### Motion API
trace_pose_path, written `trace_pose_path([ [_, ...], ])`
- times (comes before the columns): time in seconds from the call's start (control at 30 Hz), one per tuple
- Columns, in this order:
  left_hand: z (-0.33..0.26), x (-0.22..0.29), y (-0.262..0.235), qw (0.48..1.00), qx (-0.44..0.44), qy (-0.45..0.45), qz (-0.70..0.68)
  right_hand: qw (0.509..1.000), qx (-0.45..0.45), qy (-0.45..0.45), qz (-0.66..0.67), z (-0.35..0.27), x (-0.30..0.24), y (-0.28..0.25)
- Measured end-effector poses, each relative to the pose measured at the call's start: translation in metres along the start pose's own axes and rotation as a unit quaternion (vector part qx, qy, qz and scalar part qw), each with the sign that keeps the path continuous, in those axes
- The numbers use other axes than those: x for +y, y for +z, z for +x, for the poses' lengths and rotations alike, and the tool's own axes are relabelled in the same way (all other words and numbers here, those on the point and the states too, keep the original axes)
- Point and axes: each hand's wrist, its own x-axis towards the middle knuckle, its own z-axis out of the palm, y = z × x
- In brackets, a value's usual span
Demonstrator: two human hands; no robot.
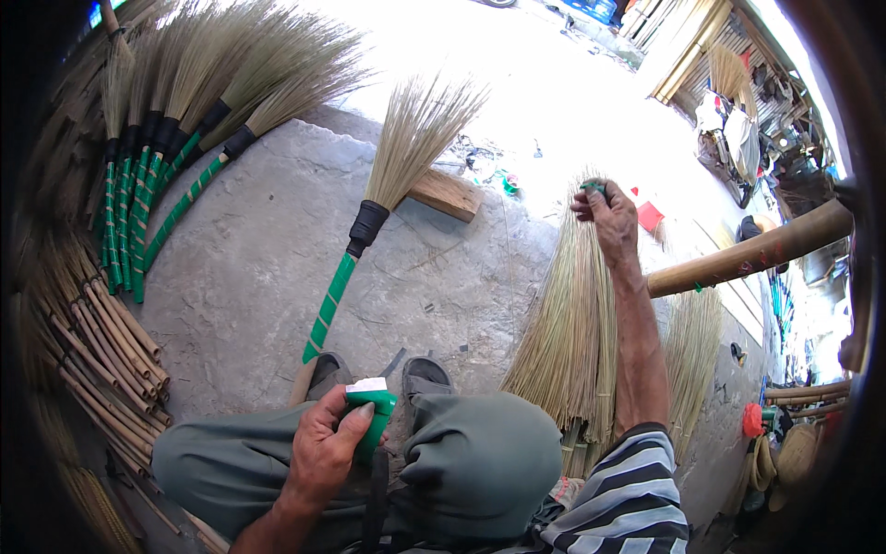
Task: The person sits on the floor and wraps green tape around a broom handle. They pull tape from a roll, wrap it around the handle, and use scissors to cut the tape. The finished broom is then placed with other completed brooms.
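Note:
Low over my lap, my left hand grips a folded piece of green plastic strip with a white patch on its upper edge. My right hand is stretched far forward over a tall bundle of dry grass. Its fingers are pinched around a small green scrap. Between my feet a grass broom points away from me, its bristles resting by a wooden block. Green strip spirals up its bamboo handle, and a black band binds its neck. Neither hand touches the broom.
Several green-handled brooms lie at the far left. Bare bamboo handles are piled below them. A thick bamboo pole juts in from the right beside my forearm. Another grass bundle stands behind that arm.

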Motion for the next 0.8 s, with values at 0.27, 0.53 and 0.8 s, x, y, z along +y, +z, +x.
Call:
trace_pose_path([
  [0.27,-0.002,0.004,-0.003,1.000,-0.020,0.022,0.004,0.956,-0.045,-0.051,-0.287,-0.116,0.052,0.037],
  [0.53,-0.003,0.010,-0.009,0.999,-0.002,0.048,0.010,0.971,-0.034,0.235,-0.030,-0.224,0.070,0.057],
  [0.8,-0.003,-0.003,-0.016,0.998,-0.008,0.066,0.012,0.953,-0.023,0.284,-0.101,-0.259,0.179,0.059],
])
